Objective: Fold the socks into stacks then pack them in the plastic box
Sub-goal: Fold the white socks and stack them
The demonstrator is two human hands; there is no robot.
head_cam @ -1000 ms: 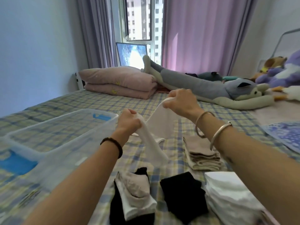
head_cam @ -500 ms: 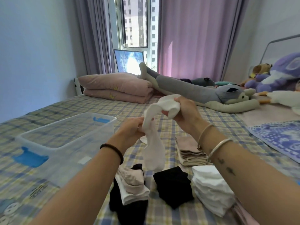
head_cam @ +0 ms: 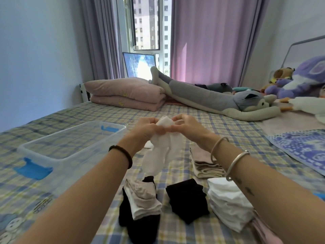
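Hands meet over the checked bedsheet (head_cam: 219, 125): my left hand (head_cam: 147, 128) and my right hand (head_cam: 186, 127) both pinch the bunched top end of a white sock (head_cam: 154, 155), fingers curled into the fabric and the two grips almost touching. The sock is raised off the bed. Most of it hangs below my fingers, drooping between my forearms, and I cannot tell whether its lower end touches the sheet.

To my left, the clear plastic box (head_cam: 82, 164) with blue latches sits open on the bed, well apart from the sock and holding no socks that I can see.

Nearer to me than the dangling sock, four lots of socks lie in a loose row on the sheet. A mixed pile (head_cam: 140, 203) of black, white and dusty-pink socks lies almost directly under it. A folded black stack (head_cam: 187, 199) sits just to the right of that, a folded white stack (head_cam: 228, 206) is under my right forearm, and a beige stack (head_cam: 207, 167) lies beyond the white one, beside my right wrist.

At the far end of the bed rest a folded pink quilt (head_cam: 126, 95) and a long grey plush toy (head_cam: 211, 99).
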